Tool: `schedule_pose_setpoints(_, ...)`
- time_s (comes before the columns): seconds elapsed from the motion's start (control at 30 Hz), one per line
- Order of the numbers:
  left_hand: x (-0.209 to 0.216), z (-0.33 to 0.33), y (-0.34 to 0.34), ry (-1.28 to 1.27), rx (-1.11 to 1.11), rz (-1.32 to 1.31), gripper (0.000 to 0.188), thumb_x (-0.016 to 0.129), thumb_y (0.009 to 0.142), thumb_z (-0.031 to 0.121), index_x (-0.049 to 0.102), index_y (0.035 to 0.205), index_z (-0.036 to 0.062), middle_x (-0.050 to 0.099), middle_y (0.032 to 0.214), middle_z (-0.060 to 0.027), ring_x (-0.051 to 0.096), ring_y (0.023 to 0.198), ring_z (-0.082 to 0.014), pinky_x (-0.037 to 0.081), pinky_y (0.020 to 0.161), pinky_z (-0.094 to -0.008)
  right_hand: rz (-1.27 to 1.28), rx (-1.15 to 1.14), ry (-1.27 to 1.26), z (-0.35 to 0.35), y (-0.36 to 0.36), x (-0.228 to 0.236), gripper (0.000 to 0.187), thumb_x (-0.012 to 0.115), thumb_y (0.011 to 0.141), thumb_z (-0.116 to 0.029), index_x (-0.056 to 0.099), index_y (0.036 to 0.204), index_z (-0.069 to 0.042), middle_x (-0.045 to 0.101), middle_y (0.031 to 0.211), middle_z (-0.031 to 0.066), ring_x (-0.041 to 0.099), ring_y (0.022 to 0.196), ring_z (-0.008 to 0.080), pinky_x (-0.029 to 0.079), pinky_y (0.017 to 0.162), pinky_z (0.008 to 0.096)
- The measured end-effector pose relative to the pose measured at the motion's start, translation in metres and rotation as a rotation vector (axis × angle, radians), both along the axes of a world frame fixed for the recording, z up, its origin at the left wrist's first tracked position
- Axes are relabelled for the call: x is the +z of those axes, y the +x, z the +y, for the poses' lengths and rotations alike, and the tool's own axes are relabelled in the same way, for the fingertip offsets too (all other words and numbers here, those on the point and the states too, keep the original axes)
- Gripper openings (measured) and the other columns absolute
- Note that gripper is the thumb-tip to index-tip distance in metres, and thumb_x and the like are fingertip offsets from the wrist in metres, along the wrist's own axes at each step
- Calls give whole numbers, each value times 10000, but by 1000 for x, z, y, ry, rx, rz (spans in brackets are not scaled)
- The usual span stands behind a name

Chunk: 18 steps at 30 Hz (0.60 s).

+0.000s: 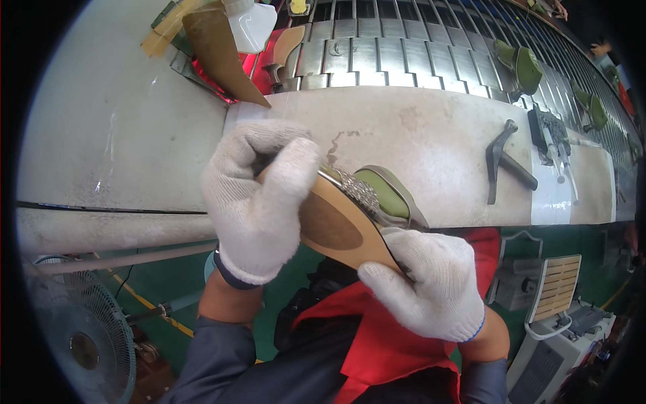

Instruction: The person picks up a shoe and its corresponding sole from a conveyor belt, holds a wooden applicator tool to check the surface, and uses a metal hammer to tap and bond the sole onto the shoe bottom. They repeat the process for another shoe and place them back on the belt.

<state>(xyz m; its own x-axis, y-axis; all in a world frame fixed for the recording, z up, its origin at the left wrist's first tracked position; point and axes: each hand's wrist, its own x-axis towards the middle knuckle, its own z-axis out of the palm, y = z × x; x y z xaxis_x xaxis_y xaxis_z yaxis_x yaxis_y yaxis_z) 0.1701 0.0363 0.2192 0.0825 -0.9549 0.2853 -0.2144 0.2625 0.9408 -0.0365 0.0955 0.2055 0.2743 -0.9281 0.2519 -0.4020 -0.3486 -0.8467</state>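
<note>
Both of my hands wear white knitted gloves and hold one shoe above the bench edge. Its tan sole (333, 225), with a darker brown oval in the middle, faces me. My left hand (259, 195) is closed round the sole's left end, fingers curled and thumb at its edge. My right hand (431, 279) grips the right end, thumb on the sole's face and fingers behind. Behind the sole show a glittery band (360, 192) and a green, rimmed piece (385, 195); whether the green piece belongs to this shoe I cannot tell.
On the pale bench (431, 128) lie a hammer (501, 161) and a dark block with brushes (553, 138). Beyond it runs a slatted metal conveyor (404, 57) carrying green shoe forms (525, 67). A brown curved sheet (219, 50) and white bottle (252, 25) stand far left. A fan (84, 337) is lower left.
</note>
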Motion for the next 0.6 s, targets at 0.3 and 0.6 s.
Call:
schedule_pose_setpoints(0.3,-20,-14,17,21,54,58,202,626,1031,162,678,1108,-18,737,940,-127,714,862,-165,567,826,-300,-2,-85,-257,-7,1,-26,191,849,882,-193,743,967,-59,699,739,99,711,654,294,546,602,392)
schedule_pose_setpoints(0.6,-17,-12,13,31,78,84,199,619,1055,168,673,1120,-13,741,927,-140,725,849,-180,577,804,-301,81,-96,-217,-13,6,-24,223,836,902,-211,659,830,-98,629,653,65,652,571,287,500,535,414)
